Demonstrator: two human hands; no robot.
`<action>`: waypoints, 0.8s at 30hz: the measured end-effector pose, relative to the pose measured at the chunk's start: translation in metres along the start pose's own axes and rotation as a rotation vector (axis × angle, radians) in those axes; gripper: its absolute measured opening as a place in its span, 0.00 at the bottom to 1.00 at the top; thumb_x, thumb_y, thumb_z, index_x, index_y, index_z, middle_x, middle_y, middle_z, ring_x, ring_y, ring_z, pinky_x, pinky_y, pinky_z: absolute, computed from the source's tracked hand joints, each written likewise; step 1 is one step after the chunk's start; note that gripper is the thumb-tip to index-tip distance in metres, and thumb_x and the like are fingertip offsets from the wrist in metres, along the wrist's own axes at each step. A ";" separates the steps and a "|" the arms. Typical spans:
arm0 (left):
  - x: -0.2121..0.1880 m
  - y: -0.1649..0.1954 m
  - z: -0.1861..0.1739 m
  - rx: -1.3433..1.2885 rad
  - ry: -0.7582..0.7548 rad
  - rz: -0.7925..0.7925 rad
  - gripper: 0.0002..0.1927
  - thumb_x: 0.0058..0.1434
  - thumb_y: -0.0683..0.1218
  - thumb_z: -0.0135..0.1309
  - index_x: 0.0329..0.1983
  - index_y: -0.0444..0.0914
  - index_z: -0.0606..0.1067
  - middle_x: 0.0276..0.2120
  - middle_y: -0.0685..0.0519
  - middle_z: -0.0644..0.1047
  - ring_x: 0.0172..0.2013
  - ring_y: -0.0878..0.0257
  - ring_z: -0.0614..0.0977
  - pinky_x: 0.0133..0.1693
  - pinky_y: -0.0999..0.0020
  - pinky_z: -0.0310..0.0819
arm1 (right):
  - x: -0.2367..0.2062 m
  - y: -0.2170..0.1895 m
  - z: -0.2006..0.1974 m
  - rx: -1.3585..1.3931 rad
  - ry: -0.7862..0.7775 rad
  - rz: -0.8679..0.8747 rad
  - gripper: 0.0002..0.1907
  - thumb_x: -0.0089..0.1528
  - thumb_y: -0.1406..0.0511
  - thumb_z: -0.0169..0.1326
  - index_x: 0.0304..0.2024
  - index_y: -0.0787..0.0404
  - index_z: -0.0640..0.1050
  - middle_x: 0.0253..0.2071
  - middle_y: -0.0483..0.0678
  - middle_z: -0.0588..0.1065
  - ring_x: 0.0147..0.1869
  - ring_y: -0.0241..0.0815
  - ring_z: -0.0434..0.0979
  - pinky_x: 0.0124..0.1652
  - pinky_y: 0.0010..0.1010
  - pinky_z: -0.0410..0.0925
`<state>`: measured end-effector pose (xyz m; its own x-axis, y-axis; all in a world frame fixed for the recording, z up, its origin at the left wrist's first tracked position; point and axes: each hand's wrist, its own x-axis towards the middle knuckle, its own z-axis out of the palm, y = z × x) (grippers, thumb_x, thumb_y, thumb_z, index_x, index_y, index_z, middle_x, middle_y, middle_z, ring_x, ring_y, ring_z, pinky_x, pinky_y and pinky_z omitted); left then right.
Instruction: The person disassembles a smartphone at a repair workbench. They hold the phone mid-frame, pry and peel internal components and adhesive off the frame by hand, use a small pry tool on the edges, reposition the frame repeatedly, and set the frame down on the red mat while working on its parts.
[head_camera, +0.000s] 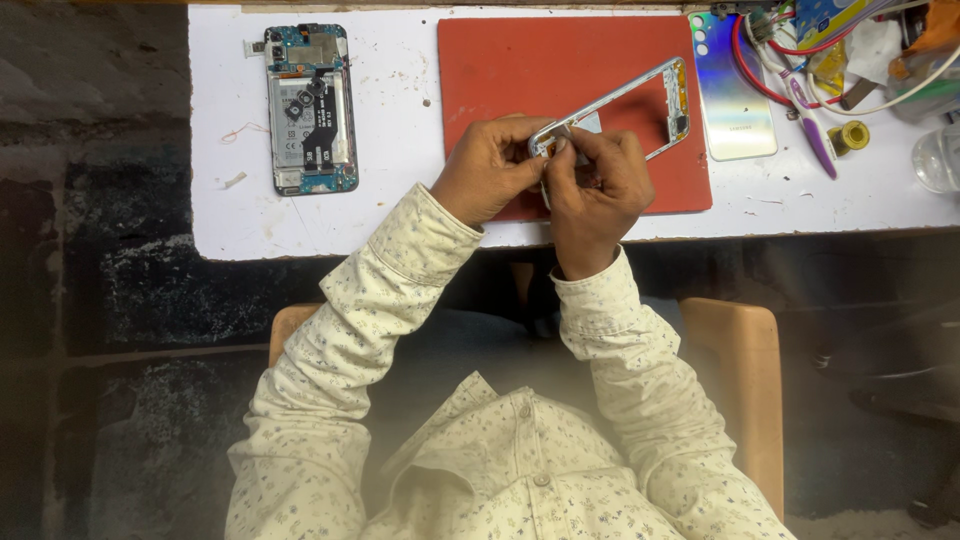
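Note:
Both hands meet over a red mat (520, 70) on a white table (400, 130). My left hand (488, 170) grips the near end of a silver phone frame (640, 100) that slants up to the right above the mat. My right hand (597, 190) pinches at the same near end of the frame, fingertips pressed on a small part there; whether it holds a tool is hidden by the fingers.
An opened phone (311, 108) with its blue circuit boards showing lies at the table's left. A shiny iridescent back cover (735, 95) lies right of the mat. Cables, a purple-handled tool (815, 130), a small yellow roll (850, 136) and clutter fill the far right corner.

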<state>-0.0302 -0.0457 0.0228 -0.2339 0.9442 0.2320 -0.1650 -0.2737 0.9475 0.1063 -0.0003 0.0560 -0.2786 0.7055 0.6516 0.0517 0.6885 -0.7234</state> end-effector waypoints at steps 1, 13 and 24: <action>0.000 0.000 0.000 0.004 0.002 -0.003 0.14 0.67 0.33 0.55 0.56 0.29 0.77 0.44 0.51 0.77 0.46 0.63 0.82 0.52 0.69 0.82 | 0.001 0.001 0.000 0.005 0.007 0.008 0.05 0.65 0.76 0.61 0.44 0.68 0.81 0.37 0.46 0.73 0.35 0.32 0.73 0.33 0.23 0.68; 0.001 0.001 0.001 -0.020 0.013 -0.005 0.15 0.67 0.33 0.53 0.56 0.28 0.77 0.45 0.50 0.77 0.46 0.63 0.82 0.53 0.68 0.82 | 0.002 -0.006 -0.004 0.015 -0.063 -0.061 0.05 0.64 0.77 0.62 0.42 0.69 0.81 0.36 0.47 0.74 0.35 0.33 0.74 0.33 0.24 0.67; 0.000 0.003 0.002 -0.002 0.009 -0.028 0.13 0.67 0.34 0.55 0.54 0.29 0.77 0.43 0.51 0.78 0.45 0.64 0.82 0.51 0.69 0.83 | 0.003 -0.004 -0.005 0.016 -0.010 -0.027 0.06 0.64 0.77 0.61 0.44 0.69 0.82 0.36 0.48 0.74 0.35 0.34 0.73 0.34 0.24 0.66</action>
<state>-0.0291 -0.0464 0.0261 -0.2383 0.9496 0.2037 -0.1733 -0.2479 0.9531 0.1098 -0.0005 0.0618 -0.2894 0.6851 0.6685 0.0292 0.7043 -0.7093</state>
